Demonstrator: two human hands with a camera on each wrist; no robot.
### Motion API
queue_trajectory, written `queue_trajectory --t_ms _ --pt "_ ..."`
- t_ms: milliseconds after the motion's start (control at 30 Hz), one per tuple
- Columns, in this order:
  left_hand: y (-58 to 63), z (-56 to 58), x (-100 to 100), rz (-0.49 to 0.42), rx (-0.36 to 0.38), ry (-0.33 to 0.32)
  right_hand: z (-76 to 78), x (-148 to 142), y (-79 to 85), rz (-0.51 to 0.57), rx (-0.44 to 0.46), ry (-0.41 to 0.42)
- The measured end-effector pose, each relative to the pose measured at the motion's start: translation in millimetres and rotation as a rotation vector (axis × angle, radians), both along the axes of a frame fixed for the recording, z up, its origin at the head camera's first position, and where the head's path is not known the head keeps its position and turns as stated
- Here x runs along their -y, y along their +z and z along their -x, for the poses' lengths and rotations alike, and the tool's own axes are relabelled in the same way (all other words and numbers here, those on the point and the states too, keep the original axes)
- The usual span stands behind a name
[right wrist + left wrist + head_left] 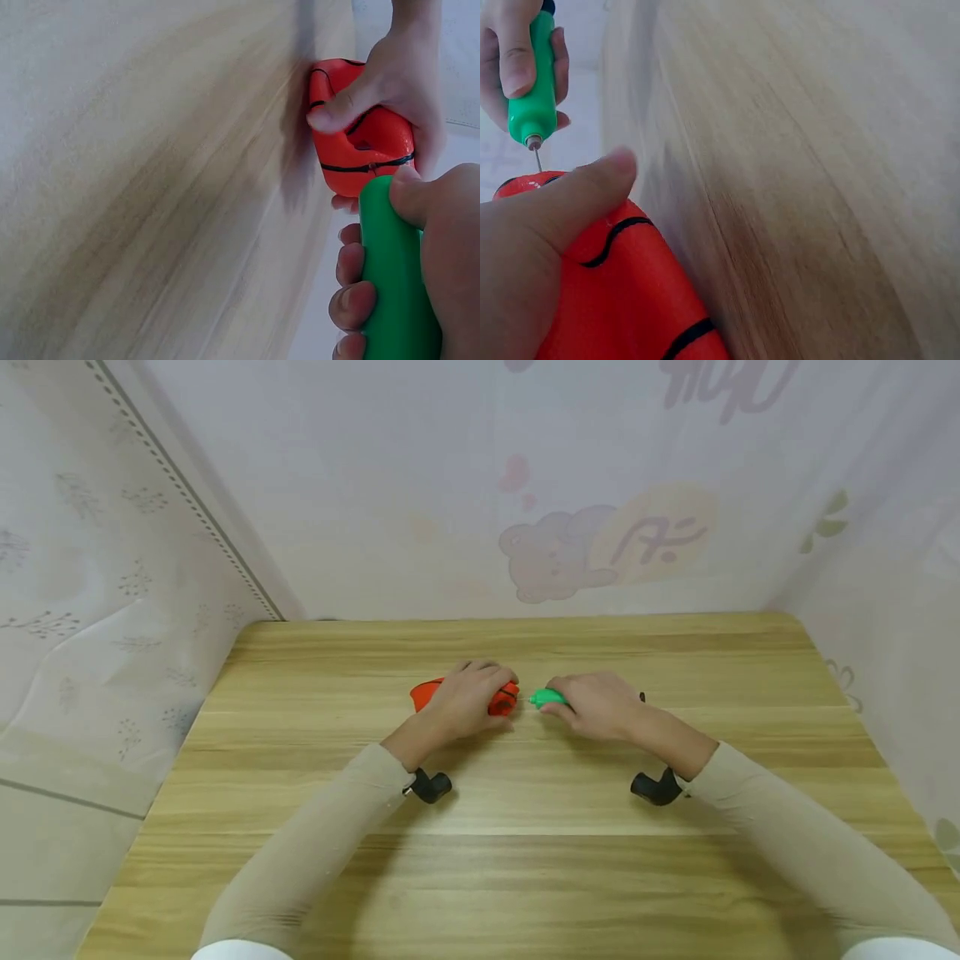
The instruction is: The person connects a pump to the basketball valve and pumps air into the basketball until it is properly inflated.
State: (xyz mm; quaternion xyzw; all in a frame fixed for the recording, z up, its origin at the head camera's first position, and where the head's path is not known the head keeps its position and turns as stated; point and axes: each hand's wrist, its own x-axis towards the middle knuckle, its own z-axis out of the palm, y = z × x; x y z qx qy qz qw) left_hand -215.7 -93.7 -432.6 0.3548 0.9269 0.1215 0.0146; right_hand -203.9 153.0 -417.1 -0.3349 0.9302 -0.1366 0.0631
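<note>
My left hand (468,697) grips a sagging red-orange ball (504,700) with black seam lines, like a deflated small basketball. In the left wrist view my thumb lies across the top of its creased skin (641,270). My right hand (600,703) holds a green hand pump (548,697), fingers wrapped round its barrel (394,277). A thin metal needle (538,160) sticks out of the pump's tip and points at the ball. Its end meets the ball's edge in the left wrist view; whether it is inside, I cannot tell. The pump's dark end shows past my right hand.
Both hands work over the far middle part of a wooden table (525,893). Behind it hangs a pale printed curtain (390,510), with more pale sheeting at both sides. Black camera mounts (431,787) sit at my wrists.
</note>
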Motion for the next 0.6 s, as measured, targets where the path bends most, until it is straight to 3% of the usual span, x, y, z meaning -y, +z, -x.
queue_trajectory --t_ms 233,467,600 --pt "-8.6 4.1 -0.1 -0.079 0.020 -0.087 -1.7 -0.1 -1.5 0.037 0.024 -0.008" --pt "-9.7 5.2 4.4 -0.101 0.051 -0.107 -2.0 0.6 0.5 0.033 0.063 -0.020" --pt "-6.8 5.5 6.4 -0.108 0.054 -0.126 -2.6 4.8 2.3 -0.013 0.034 -0.003"
